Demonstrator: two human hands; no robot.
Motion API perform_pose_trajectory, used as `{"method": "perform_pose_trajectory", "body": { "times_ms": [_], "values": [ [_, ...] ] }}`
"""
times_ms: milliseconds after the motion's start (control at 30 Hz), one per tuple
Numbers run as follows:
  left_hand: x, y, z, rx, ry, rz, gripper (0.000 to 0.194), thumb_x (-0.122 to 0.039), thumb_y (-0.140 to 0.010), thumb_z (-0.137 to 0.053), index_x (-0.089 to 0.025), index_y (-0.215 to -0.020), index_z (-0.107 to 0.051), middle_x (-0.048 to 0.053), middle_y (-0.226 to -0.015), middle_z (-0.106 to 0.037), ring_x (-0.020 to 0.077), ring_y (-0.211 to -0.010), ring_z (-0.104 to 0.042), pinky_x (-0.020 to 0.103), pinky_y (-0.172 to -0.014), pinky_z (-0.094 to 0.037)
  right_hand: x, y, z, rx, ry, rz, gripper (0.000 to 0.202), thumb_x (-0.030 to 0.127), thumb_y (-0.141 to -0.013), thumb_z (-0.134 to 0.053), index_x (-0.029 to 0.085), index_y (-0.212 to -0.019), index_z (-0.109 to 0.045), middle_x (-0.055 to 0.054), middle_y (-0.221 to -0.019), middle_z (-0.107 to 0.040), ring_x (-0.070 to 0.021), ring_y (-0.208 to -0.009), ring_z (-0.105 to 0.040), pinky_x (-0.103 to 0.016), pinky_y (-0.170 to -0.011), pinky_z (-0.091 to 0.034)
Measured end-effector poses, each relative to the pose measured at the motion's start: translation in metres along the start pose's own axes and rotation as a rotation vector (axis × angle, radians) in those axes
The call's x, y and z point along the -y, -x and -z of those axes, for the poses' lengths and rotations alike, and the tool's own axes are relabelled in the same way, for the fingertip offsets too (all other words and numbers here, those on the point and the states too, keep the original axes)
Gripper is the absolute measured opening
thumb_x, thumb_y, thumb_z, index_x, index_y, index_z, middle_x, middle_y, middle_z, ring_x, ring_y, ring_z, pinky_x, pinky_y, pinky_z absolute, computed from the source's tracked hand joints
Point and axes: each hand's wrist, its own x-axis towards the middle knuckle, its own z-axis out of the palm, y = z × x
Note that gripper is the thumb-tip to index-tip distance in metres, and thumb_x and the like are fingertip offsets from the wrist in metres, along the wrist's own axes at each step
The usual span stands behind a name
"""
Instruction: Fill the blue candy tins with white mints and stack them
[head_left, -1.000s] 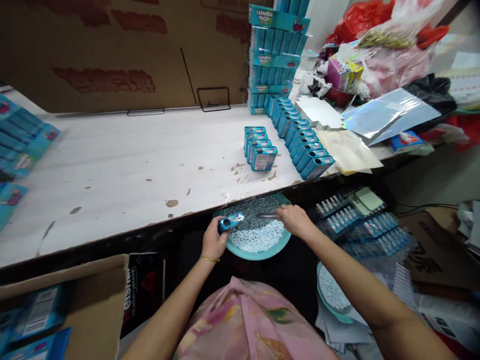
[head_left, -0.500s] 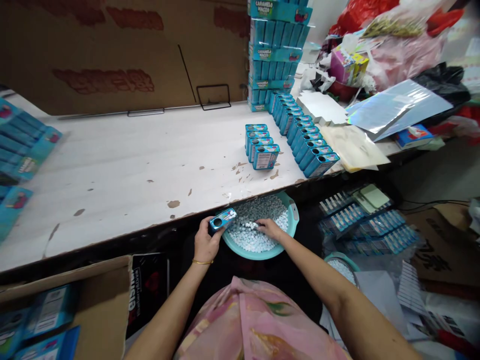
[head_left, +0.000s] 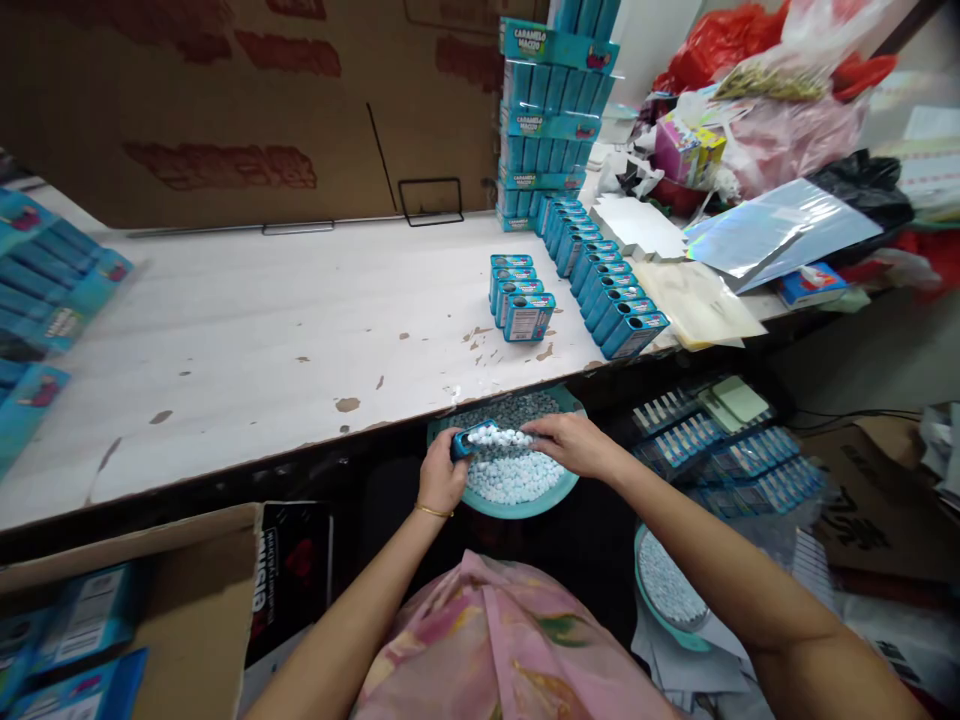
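My left hand point(head_left: 441, 475) grips a small blue tin point(head_left: 471, 440) held on its side over a teal bowl point(head_left: 559, 492) full of small white and pale blue candies point(head_left: 517, 478). Candies lie heaped along the tin's upper side. My right hand point(head_left: 571, 441) rests on that heap, fingers cupped against the tin's right end. The bowl sits in my lap, just below the white table's front edge point(head_left: 300, 455). Two rows of matching blue tins point(head_left: 525, 298) stand on the table above the bowl.
A tall stack of blue cartons point(head_left: 551, 110) rises at the back. Paper sheets and plastic bags point(head_left: 765, 120) crowd the right end. A second teal bowl of candies point(head_left: 664, 585) sits at lower right, an open cardboard box point(head_left: 172, 610) at lower left.
My left hand tipped the tin from hole-up to lying on its side over the bowl. My right hand scooped candies from the bowl and brought them onto the tin.
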Motion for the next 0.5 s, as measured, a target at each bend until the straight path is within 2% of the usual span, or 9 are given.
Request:
{"method": "perform_pose_trajectory", "body": {
  "times_ms": [133, 267, 367, 500],
  "values": [
    [-0.003, 0.002, -0.005, 0.029, -0.019, -0.036, 0.034, -0.016, -0.066, -0.048, -0.017, -0.099, -0.048, 0.007, -0.097, -0.057, 0.0213, -0.094, -0.052, 0.035, -0.083, -0.041, 0.027, -0.003, 0.009, 0.054, 0.312, -0.048, 0.028, 0.032, -0.083, -0.038, 0.023, -0.100, -0.059, -0.006, -0.093, -0.063, -0.0194, -0.086, -0.057, -0.029, -0.072, -0.040],
    [0.001, 0.003, -0.009, 0.042, -0.025, -0.059, 0.034, -0.015, -0.066, -0.046, -0.017, -0.100, -0.048, 0.007, -0.098, -0.056, 0.0212, -0.094, -0.051, 0.035, -0.084, -0.040, 0.045, -0.005, 0.009, 0.079, 0.447, -0.019, 0.027, 0.021, -0.083, -0.034, 0.017, -0.088, -0.060, -0.010, -0.084, -0.061, -0.0192, -0.079, -0.058, -0.027, -0.067, -0.040],
    [0.002, 0.002, -0.010, 0.045, -0.019, -0.053, 0.035, -0.015, -0.065, -0.047, -0.018, -0.099, -0.048, 0.007, -0.098, -0.056, 0.0211, -0.094, -0.051, 0.035, -0.084, -0.040, 0.050, -0.006, 0.008, 0.071, 0.497, 0.013, 0.026, 0.015, -0.080, -0.034, 0.016, -0.087, -0.059, -0.011, -0.084, -0.060, -0.0195, -0.077, -0.058, -0.028, -0.065, -0.040],
    [0.003, 0.000, -0.009, 0.046, 0.000, -0.018, 0.034, -0.016, -0.065, -0.048, -0.017, -0.099, -0.048, 0.007, -0.097, -0.056, 0.0208, -0.093, -0.052, 0.035, -0.083, -0.041, 0.045, -0.007, 0.008, 0.066, 0.500, 0.006, 0.027, 0.019, -0.082, -0.032, 0.016, -0.088, -0.058, -0.011, -0.084, -0.060, -0.0191, -0.076, -0.058, -0.028, -0.064, -0.040]
  ]
}}
